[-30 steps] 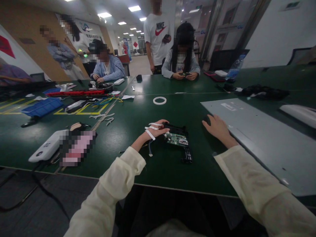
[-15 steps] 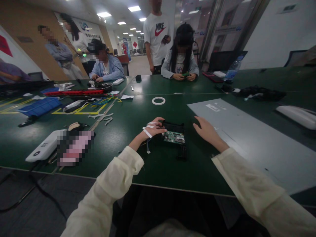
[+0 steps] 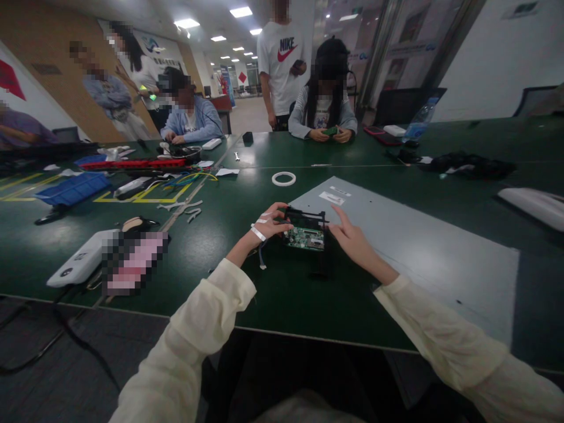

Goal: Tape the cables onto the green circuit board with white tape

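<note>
We've got a dark green table (image 3: 229,205) in a lit office, people (image 3: 282,64) across it, gray panel (image 3: 423,247) lying right, blue bin (image 3: 74,188) left, contents unclear to us. Black plastic frame (image 3: 307,215) with green circuit board (image 3: 305,237) is between the hands; left hand (image 3: 269,224) pinches its left side, right hand (image 3: 355,239), loosely spread, index extended, is just beside its right edge.
</note>
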`<state>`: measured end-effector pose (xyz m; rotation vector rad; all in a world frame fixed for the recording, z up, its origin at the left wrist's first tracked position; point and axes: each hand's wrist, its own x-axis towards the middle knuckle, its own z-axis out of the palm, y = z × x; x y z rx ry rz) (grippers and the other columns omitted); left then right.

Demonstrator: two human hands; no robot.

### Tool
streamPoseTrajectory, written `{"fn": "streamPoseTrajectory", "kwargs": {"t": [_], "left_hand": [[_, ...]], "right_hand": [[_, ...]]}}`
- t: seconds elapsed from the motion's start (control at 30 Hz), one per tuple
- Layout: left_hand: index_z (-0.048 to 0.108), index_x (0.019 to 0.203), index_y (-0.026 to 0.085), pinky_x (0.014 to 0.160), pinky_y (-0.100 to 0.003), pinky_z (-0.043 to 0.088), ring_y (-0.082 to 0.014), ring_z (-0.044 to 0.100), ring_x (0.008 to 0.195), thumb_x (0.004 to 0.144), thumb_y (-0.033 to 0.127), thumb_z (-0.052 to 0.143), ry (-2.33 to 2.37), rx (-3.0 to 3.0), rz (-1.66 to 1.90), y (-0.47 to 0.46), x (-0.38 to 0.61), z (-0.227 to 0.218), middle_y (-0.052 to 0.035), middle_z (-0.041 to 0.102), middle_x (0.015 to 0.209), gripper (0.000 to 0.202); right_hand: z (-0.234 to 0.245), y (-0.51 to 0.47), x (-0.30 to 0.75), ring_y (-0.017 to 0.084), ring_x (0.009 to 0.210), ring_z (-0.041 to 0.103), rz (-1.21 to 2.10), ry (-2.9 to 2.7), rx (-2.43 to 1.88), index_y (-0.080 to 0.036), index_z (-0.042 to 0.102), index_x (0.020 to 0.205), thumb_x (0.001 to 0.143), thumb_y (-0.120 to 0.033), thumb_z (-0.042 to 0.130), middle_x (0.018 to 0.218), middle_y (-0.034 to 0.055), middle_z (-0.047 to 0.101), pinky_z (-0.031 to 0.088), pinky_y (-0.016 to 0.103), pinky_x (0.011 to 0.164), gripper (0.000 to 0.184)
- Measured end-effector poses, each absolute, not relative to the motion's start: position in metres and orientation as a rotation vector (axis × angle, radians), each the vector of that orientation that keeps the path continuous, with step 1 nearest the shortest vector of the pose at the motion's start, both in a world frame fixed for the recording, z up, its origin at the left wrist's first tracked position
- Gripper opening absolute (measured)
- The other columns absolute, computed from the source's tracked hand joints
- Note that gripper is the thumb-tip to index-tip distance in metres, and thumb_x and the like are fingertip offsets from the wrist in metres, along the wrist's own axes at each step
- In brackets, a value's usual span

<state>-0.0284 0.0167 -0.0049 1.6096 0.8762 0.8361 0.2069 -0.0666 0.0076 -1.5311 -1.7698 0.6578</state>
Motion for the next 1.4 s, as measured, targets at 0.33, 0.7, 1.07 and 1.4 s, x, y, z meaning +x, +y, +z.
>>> {"fn": "streamPoseTrajectory", "kwargs": {"t": [0.33, 0.7, 1.07, 1.4], "left_hand": [[0.048, 0.111, 0.024, 0.048, -0.014, 0.042, -0.0084, 0.054, 0.064, 0.057, 0.022, 0.076, 0.870, 1.439, 1.058, 0.015, -0.044, 0.020, 0.0026, 0.054, 0.082, 0.061], [0.050, 0.109, 0.025, 0.053, -0.017, 0.046, -0.0077, 0.055, 0.063, 0.056, 0.025, 0.077, 0.874, 1.282, 1.384, 0.025, -0.057, 0.029, 0.0035, 0.057, 0.081, 0.060], [0.047, 0.111, 0.025, 0.055, -0.019, 0.048, -0.0083, 0.055, 0.066, 0.056, 0.028, 0.077, 0.913, 1.261, 1.309, 0.017, -0.043, 0.027, 0.0030, 0.056, 0.084, 0.062], [0.044, 0.115, 0.025, 0.058, -0.020, 0.050, -0.0107, 0.056, 0.074, 0.062, 0.027, 0.074, 0.868, 1.352, 1.086, 0.008, -0.024, 0.012, 0.0013, 0.054, 0.089, 0.062]], "right_hand": [[0.010, -0.076, 0.196, 0.025, 0.101, 0.059, 0.843, -1.814, -1.358, -0.019, 0.021, 0.143, 0.090, -0.041, 0.038, 0.103, 0.0077, 0.066, 0.042, 0.048, 0.092, 0.060], [0.014, -0.090, 0.186, 0.021, 0.092, 0.062, 0.943, -1.934, -1.262, -0.018, 0.051, 0.111, 0.084, -0.021, 0.044, 0.109, 0.0086, 0.063, 0.049, 0.041, 0.081, 0.028], [0.016, -0.112, 0.164, 0.016, 0.084, 0.059, 0.841, -2.248, -0.993, -0.018, 0.057, 0.103, 0.079, -0.015, 0.046, 0.100, 0.0047, 0.064, 0.046, 0.033, 0.080, 0.027], [0.015, -0.128, 0.142, 0.021, 0.101, 0.056, 0.704, -2.482, -0.699, -0.015, 0.056, 0.102, 0.076, -0.018, 0.048, 0.109, 0.0100, 0.061, 0.042, 0.035, 0.089, 0.027]]}}
